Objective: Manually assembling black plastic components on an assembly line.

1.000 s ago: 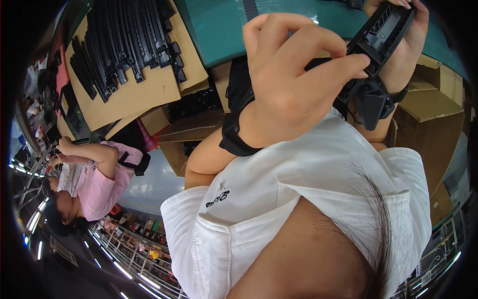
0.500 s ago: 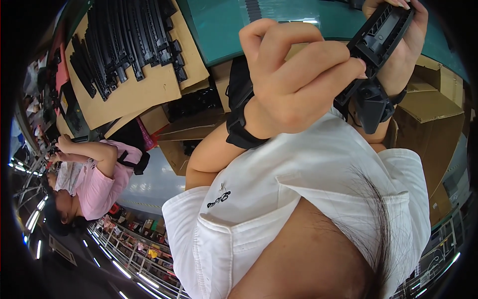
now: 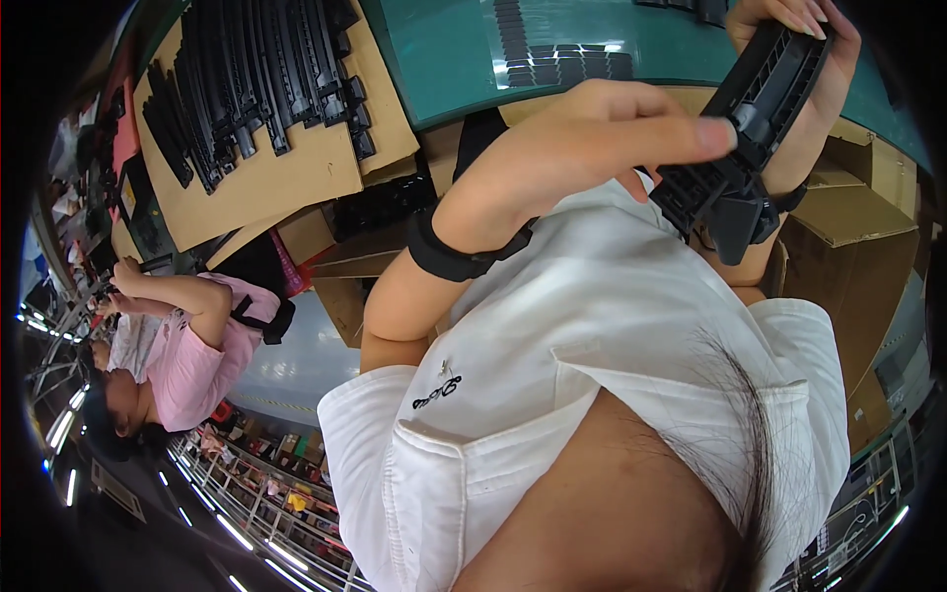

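Observation:
A long black plastic part (image 3: 772, 94) with ribbed slots is held up at the upper right. My right hand (image 3: 834, 64) grips its far end, fingertips curled over the top edge. My left hand (image 3: 592, 138) reaches across to the part's near end, its thumb laid on the side; its other fingers are mostly hidden below and behind. Black straps circle both wrists, and a black block-shaped device (image 3: 740, 222) sits by the right wrist, just under the part.
Many similar black strips (image 3: 261, 79) lie in a row on a cardboard sheet (image 3: 296, 178) at the left. Small dark flat pieces (image 3: 567, 67) rest on the green table (image 3: 434, 59). Cardboard boxes (image 3: 848, 247) stand below the table edge. A person in pink (image 3: 197, 345) works at the left.
My left hand has shifted from a curled pinch to an extended thumb along the part, its wrist moving left and down. The part has turned slightly. Dark flat pieces on the table are now uncovered.

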### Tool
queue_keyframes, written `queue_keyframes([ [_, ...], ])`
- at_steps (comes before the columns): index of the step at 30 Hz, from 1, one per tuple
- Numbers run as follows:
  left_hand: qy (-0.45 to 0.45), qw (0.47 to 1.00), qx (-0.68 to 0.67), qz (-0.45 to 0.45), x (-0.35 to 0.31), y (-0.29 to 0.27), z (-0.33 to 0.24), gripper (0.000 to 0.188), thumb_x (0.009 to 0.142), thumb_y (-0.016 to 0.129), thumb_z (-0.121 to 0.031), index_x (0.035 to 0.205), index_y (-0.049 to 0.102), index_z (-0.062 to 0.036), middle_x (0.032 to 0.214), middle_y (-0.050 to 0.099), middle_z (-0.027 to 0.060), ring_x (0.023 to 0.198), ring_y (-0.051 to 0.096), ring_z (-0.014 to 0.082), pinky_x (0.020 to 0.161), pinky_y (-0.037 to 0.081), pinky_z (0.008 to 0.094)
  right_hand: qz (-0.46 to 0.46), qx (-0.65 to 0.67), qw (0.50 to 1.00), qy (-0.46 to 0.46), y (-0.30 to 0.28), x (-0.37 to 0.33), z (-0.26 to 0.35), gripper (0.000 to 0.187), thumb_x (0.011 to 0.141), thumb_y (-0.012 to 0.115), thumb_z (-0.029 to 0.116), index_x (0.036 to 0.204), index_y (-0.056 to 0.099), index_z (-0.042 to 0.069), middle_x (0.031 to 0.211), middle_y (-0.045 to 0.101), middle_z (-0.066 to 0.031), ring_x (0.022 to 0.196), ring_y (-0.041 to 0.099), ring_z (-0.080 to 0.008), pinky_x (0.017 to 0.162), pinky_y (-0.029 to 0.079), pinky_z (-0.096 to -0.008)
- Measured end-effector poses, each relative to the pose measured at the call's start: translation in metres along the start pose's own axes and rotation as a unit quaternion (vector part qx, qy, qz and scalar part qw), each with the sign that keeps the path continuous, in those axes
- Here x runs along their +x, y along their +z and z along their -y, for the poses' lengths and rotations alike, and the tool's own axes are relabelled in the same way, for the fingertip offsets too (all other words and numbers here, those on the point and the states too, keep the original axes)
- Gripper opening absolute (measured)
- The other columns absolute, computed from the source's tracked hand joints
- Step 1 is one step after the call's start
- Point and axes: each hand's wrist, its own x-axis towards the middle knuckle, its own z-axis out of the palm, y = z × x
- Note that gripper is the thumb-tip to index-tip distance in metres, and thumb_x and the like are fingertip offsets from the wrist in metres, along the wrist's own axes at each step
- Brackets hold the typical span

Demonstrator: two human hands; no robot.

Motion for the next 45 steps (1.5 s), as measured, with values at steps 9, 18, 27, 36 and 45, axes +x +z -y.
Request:
queue_keyframes([
  [9,-0.037,0.989,0.068,0.124,-0.002,-0.007,0.001,0.031,0.092,0.074,-0.018,0.115,0.072,0.0028,0.101,0.075,0.0086,0.091,0.069,0.0143,0.088,0.051,0.0267,-0.023,0.005,1.0,0.014,0.005,-0.006,-0.019,0.014,0.1,0.059,0.014,0.105,0.054,0.001,0.08,0.056,-0.0016,0.068,0.056,-0.0121,0.07,0.051,-0.0275],
  [18,-0.029,0.997,0.034,0.064,-0.011,0.003,0.002,0.029,0.09,0.074,-0.008,0.115,0.071,0.0049,0.1,0.075,0.0092,0.093,0.07,0.0146,0.088,0.053,0.0257,-0.025,0.027,0.999,0.009,0.008,-0.004,-0.023,0.012,0.1,0.059,0.012,0.103,0.054,0.002,0.08,0.055,-0.0016,0.068,0.056,-0.0119,0.069,0.051,-0.0268],
  [27,0.19,0.952,0.237,-0.029,0.016,-0.033,0.019,0.028,0.078,0.088,-0.018,0.097,0.077,-0.0018,0.088,0.076,0.005,0.081,0.07,0.017,0.071,0.054,0.0281,-0.039,-0.036,0.997,-0.063,-0.013,-0.005,0.024,0.012,0.099,0.061,0.009,0.094,0.052,0.003,0.079,0.053,-0.0015,0.067,0.054,-0.0116,0.069,0.051,-0.0262],
  [36,0.42,0.61,0.575,-0.347,0.078,-0.048,0.078,0.019,0.068,0.086,-0.018,0.083,0.077,-0.0103,0.077,0.067,0.0005,0.073,0.06,0.0241,0.062,0.046,0.0368,-0.043,-0.071,0.989,-0.119,-0.016,-0.007,0.047,0.014,0.097,0.063,0.006,0.089,0.051,0.004,0.078,0.053,-0.0022,0.068,0.054,-0.0111,0.069,0.051,-0.0259],
  [45,0.449,0.565,0.573,-0.389,0.098,-0.045,0.094,0.01,0.071,0.083,-0.012,0.074,0.073,-0.01,0.075,0.063,0.0005,0.074,0.056,0.0232,0.062,0.038,0.038,-0.043,-0.071,0.989,-0.119,-0.021,-0.002,0.051,0.017,0.098,0.062,0.007,0.086,0.05,0.004,0.077,0.053,-0.0022,0.067,0.053,-0.0111,0.07,0.052,-0.0263],
])
